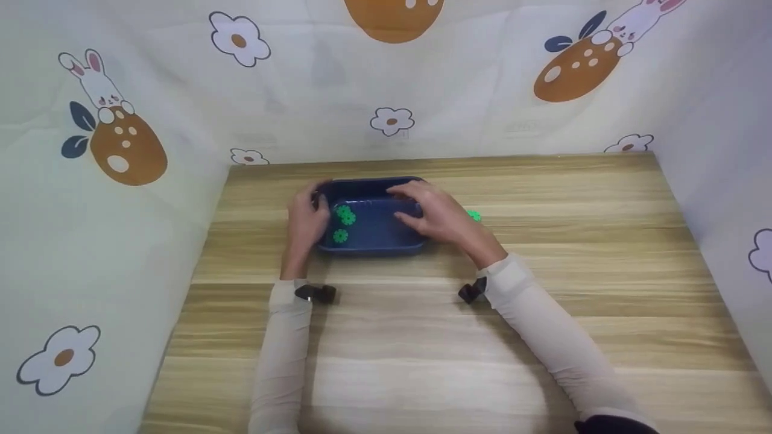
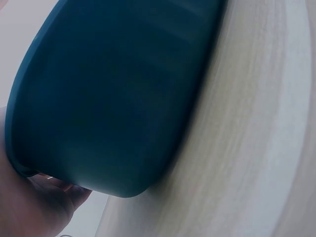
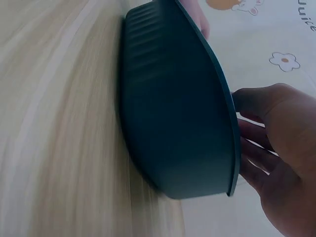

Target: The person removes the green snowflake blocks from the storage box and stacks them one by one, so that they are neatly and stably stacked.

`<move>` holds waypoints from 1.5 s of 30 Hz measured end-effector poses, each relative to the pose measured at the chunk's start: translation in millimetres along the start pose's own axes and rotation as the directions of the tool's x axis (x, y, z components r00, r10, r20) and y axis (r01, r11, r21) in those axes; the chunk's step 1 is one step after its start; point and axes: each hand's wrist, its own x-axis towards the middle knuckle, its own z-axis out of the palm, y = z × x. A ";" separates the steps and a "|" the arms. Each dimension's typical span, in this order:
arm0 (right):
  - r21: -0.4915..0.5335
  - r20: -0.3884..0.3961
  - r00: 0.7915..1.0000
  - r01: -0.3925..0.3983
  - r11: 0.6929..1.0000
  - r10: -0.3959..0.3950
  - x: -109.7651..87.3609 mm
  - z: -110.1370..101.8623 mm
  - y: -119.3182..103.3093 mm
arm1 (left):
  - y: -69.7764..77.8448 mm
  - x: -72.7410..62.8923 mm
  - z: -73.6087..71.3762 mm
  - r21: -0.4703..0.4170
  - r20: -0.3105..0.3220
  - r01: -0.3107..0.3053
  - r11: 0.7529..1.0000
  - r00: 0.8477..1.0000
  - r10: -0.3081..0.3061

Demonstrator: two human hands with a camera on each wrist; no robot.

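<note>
I had the blue box (image 1: 377,226) between the two hands, near the back of the wood table (image 1: 398,337). Its long side ran left and right, from one hand to the other. My left hand (image 1: 306,220) gripped the left end, with the thumb over the rim on the inside and the other fingers outside. My right hand (image 1: 443,214) was at the right end. On my far-off screen, its fingers and thumb were bent a little and spread apart over the inside of the box, and they held nothing. The thumb was right by the rim, but I could not tell if it touched.

A few small green pieces (image 1: 340,235) lay in the left part of the box, close to the left thumb. The right fingertips pointed at that side, but bare box floor lay between.

One more green piece (image 1: 475,215) was outside the box, on the right. It was partly hidden by my right hand, and sat just beside it, behind the fingers. So the right hand was much nearer to it, but its fingers pointed the other way. The left hand was well apart from it, past the whole box.
</note>
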 end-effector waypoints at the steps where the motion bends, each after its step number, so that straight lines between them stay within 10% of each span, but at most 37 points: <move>1: -0.004 0.008 1.000 0.005 1.000 -0.005 2.2 1.5 -1.1 | 0.6 0.1 0.2 0.001 0.002 0.000 1.000 1.000 0.000; 45: -0.041 0.358 0.921 0.182 0.982 -0.156 78.2 86.3 -36.3 | 0.3 1.0 1.0 0.001 -0.016 -0.010 1.000 1.000 0.010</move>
